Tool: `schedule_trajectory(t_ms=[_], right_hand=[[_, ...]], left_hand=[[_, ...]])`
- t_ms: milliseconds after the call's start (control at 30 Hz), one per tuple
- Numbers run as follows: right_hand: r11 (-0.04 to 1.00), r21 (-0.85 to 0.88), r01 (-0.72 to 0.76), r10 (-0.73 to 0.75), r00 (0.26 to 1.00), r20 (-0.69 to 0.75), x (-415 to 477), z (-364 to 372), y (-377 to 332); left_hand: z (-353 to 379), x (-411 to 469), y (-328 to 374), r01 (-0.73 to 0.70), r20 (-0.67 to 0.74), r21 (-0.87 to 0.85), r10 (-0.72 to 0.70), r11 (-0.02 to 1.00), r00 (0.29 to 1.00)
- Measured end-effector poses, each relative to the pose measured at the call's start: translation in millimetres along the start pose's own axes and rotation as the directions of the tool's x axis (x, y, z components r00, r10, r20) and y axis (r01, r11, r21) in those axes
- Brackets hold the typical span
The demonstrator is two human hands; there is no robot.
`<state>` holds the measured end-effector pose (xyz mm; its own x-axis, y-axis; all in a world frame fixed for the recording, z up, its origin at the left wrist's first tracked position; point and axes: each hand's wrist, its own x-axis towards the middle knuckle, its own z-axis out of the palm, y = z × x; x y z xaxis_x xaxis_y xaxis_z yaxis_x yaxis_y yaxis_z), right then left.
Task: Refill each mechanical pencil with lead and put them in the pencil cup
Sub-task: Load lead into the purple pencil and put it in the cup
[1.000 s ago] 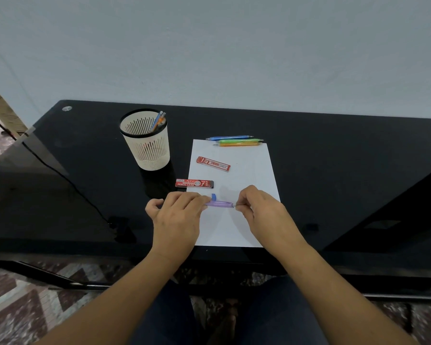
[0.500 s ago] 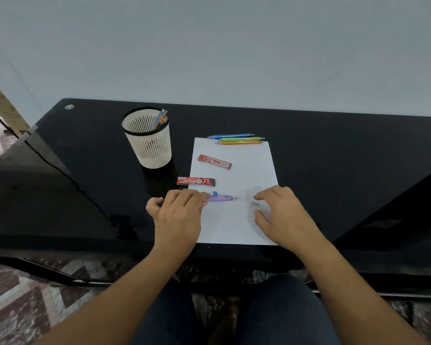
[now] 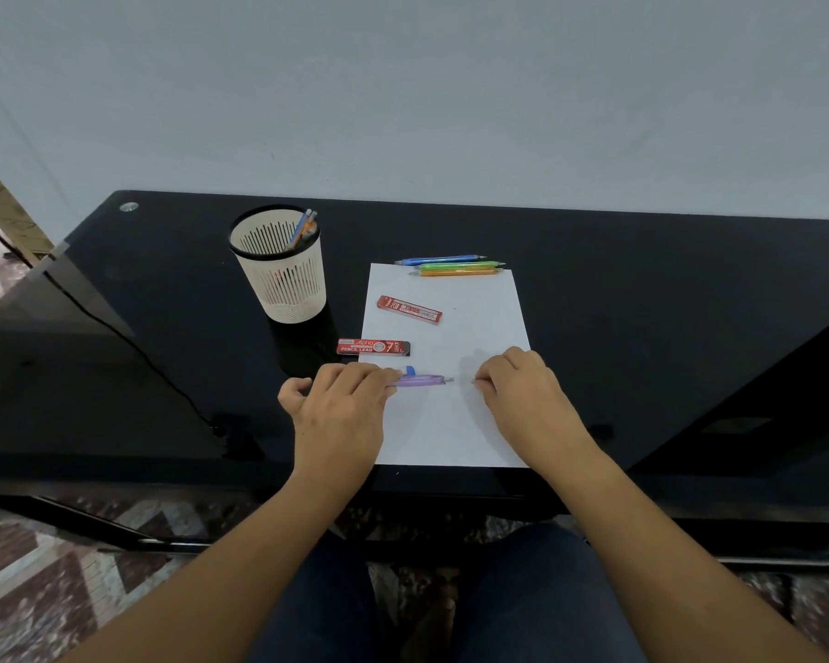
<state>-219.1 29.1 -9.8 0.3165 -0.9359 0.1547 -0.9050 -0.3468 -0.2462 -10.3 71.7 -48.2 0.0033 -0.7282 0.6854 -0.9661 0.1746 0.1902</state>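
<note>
My left hand grips the left end of a purple mechanical pencil, which lies across the white paper with its open end pointing right. Just right of that end, my right hand rests on the paper, its fingertips pinching a small grey piece. Two red lead cases lie above my hands. Blue, green and orange pencils lie at the paper's far edge. The white slotted pencil cup stands to the left with a few pencils in it.
Everything sits on a glossy black glass table against a pale wall. A dark cable runs across the table's left part toward the front edge. Patterned floor tiles show below the near edge.
My right hand pulled away from the pencil's end, opened over a small grey piece on the paper, and now its fingertips have closed on that piece. My left hand still holds the pencil.
</note>
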Motion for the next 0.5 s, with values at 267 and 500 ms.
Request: schedule_trajectory(t_ms=[267,500], right_hand=[[0.989,0.058,0.133,-0.124,0.981,-0.149,0.0,3.0,-4.9],[0.987,0.047,0.154,-0.146,0.979,-0.140,0.6,3.2,-5.2]], left_hand=[[1.2,0.0,-0.7,-0.014,0.029,-0.014,0.015,1.000,0.999],[1.6,0.0,-2.3,-0.030,0.017,-0.006,0.030,1.000,0.999]])
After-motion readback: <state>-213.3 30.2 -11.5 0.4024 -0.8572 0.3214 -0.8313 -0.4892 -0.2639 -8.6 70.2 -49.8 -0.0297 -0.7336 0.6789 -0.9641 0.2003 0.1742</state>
